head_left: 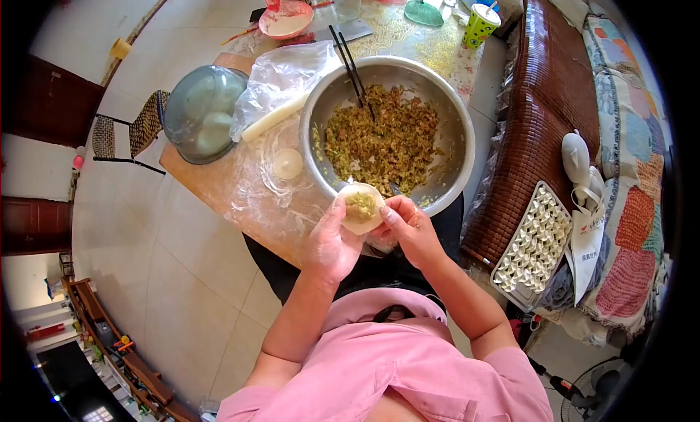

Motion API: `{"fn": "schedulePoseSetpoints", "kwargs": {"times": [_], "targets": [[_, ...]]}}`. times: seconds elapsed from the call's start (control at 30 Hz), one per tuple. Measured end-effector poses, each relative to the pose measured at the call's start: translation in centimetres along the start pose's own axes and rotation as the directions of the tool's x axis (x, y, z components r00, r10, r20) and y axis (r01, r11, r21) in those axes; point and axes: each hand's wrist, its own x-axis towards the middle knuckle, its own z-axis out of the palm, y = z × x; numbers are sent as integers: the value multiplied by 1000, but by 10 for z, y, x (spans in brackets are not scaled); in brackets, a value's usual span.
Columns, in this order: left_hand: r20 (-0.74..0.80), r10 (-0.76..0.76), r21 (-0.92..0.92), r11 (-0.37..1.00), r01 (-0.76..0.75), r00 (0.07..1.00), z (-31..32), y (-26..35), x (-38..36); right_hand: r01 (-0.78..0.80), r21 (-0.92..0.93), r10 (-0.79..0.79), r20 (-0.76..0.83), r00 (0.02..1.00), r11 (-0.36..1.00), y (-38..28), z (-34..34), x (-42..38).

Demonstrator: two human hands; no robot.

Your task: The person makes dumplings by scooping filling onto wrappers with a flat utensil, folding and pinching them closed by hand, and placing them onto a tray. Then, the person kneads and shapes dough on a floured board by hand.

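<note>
A round dough wrapper (373, 219) with a mound of greenish filling (360, 205) on it is held up at the near rim of the big metal bowl (462, 130). My left hand (332, 243) supports it from the left, its fingers partly hidden behind the dough. On the right edge, my right hand (410, 229) pinches the wrapper between thumb and fingers. Chopped filling (390, 134) lies in the bowl, with black chopsticks (348, 64) standing in it. One flat wrapper (287, 164) rests on the floured board (248, 196) to the left.
Beyond the board's wrapper are a rolling pin (275, 117), a plastic bag (292, 75) and a lidded glass bowl (204, 114). A tray of dumplings (536, 239) sits on the brown sofa (543, 94) at right. A pink bowl (286, 21) and green cup (480, 26) stand farther back.
</note>
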Motion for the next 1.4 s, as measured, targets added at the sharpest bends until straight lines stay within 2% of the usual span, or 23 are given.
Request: {"fn": "schedulePoseSetpoints", "kwargs": {"times": [0.1, 0.2, 0.3, 0.37, 0.4, 0.47, 0.5, 0.57, 0.67, 0.7, 0.77, 0.9, 0.97, 1.1, 1.17, 1.2, 1.27, 1.3, 1.37, 1.4], "targets": [[5, 8, 11, 1000, -8, 1000, -2, -1, 2, 9, 28, -8, -2, 1000, 1000, 3, -4, 3], [-46, 12, -80, 997, -15, 999, -3, 0, 2, 19, 52, -18, -17, 1000, 998, 3, -6, 2], [-2, 65, -11, 998, -65, 998, -4, -5, 2, 47, 51, -47, 3, 999, 998, 2, -1, -1], [-22, 210, 228, 953, -199, 978, 2, -12, -1, 89, 27, -90, 27, 996, 996, -2, 6, -4], [-22, 209, 228, 953, -198, 978, 4, -15, -2, 89, 28, -90, 26, 996, 996, -1, 7, -3], [-6, 300, 374, 885, -276, 954, 6, -19, -4, 203, -61, -200, 64, 978, 977, 4, 9, -1], [-7, 300, 374, 885, -275, 954, 6, -21, -3, 202, -60, -198, 64, 978, 978, 4, 10, -1], [-49, 356, 506, 814, -284, 933, 4, -23, -1, 269, -92, -260, 94, 961, 959, 4, 12, -1], [-93, 345, 550, 800, -241, 934, -1, -25, -2, 337, -145, -323, 114, 939, 930, 7, 14, -1], [-93, 344, 549, 800, -240, 934, -3, -26, -1, 337, -146, -322, 114, 940, 930, 7, 14, -1], [-67, 400, 649, 713, -265, 914, -6, -26, 1, 299, -163, -282, 121, 952, 940, 6, 13, -2], [-50, 355, 683, 694, -227, 933, -11, -21, 3, 284, -203, -257, 149, 955, 937, 0, 12, -2], [-51, 291, 597, 775, -205, 955, -12, -19, 2, 347, -241, -315, 161, 935, 907, 1, 13, -1], [-27, 270, 559, 803, -209, 963, -15, -18, 0, 328, -230, -288, 192, 938, 916, 6, 8, 0], [85, 305, 620, 729, -290, 949, -16, -17, -1, 333, -276, -288, 190, 939, 902, 8, 7, 1], [85, 305, 621, 729, -290, 949, -16, -18, -1, 333, -275, -288, 190, 939, 902, 8, 6, 1], [66, 305, 790, 565, -237, 950, -11, -18, -1, 447, -378, -401, 199, 894, 811, 7, 6, 2], [67, 305, 791, 565, -237, 950, -7, -18, -2, 447, -377, -401, 198, 894, 811, 7, 8, 2], [-33, 252, 596, 782, -184, 967, 0, -18, -3, 576, -476, -567, 182, 803, 664, 7, 12, 3], [-33, 252, 596, 782, -183, 967, -2, -19, -2, 576, -476, -567, 181, 804, 665, 6, 13, 0]]}}
